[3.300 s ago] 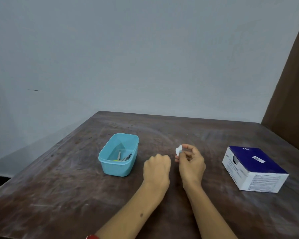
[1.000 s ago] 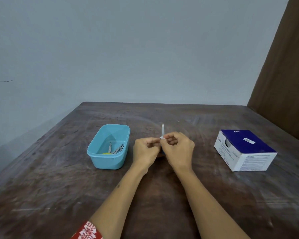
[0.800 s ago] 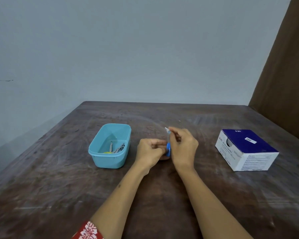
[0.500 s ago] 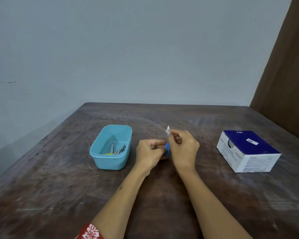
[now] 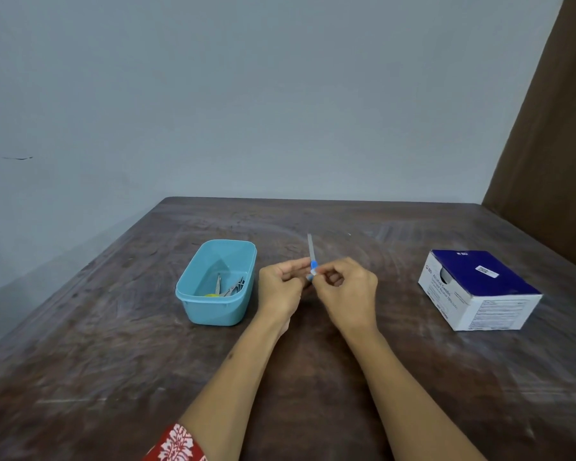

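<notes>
Hands sit close together above the middle of the table (image 5: 113,377). The left hand (image 5: 281,287) has its fingers curled, and its thumb and first finger pinch the low end of a thin stick (image 5: 310,249). The stick is grey on top and blue at the bottom. It points up and leans a little toward the far edge. The right hand (image 5: 348,294) is curled too, and its fingertips pinch the blue part of the same stick from the other side. A tiny white bit (image 5: 313,271) shows where the fingers meet; I cannot tell what it is.

A light blue tub (image 5: 213,311) stands on the table toward the left edge, just beside the left hand. Some small metal tools (image 5: 228,287) lie inside it, with something yellow near them. A box (image 5: 489,277) with a dark blue top and white sides rests near the right edge, well apart from the right hand. A red sleeve (image 5: 177,444) with white flowers shows at the near edge.
</notes>
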`<state>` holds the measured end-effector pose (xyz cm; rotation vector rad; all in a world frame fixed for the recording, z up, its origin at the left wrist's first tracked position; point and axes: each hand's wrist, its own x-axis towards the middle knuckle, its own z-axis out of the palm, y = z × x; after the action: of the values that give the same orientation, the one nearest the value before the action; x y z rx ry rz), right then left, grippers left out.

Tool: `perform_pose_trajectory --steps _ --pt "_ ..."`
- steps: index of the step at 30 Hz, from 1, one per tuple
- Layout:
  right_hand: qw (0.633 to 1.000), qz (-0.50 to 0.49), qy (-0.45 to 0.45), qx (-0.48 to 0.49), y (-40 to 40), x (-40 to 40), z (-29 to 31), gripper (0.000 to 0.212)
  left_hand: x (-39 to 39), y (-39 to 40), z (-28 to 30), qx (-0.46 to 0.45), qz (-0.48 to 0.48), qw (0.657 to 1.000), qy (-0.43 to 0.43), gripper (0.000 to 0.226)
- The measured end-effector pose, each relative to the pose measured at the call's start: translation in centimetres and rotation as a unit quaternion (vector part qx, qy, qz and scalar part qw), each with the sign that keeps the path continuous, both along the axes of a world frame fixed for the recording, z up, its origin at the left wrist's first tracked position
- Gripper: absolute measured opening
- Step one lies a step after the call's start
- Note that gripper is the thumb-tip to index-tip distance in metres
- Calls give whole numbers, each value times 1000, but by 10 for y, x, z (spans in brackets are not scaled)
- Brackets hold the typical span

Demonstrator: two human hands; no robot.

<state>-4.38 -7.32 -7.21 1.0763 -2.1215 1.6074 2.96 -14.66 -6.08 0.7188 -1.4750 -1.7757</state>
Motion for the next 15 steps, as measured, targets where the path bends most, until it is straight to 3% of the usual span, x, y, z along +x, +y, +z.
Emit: perform_pose_trajectory --steps 4,10,15 --pt "1000 7 4 -17 1 -1 1 13 -1 1 0 14 -10 1000 12 26" --pt "999 10 22 37 1 2 1 4 -2 -2 -2 4 34 999 -10 14" --pt "998 22 -50 -18 1 1 2 13 -4 0 -1 19 15 1000 12 11"
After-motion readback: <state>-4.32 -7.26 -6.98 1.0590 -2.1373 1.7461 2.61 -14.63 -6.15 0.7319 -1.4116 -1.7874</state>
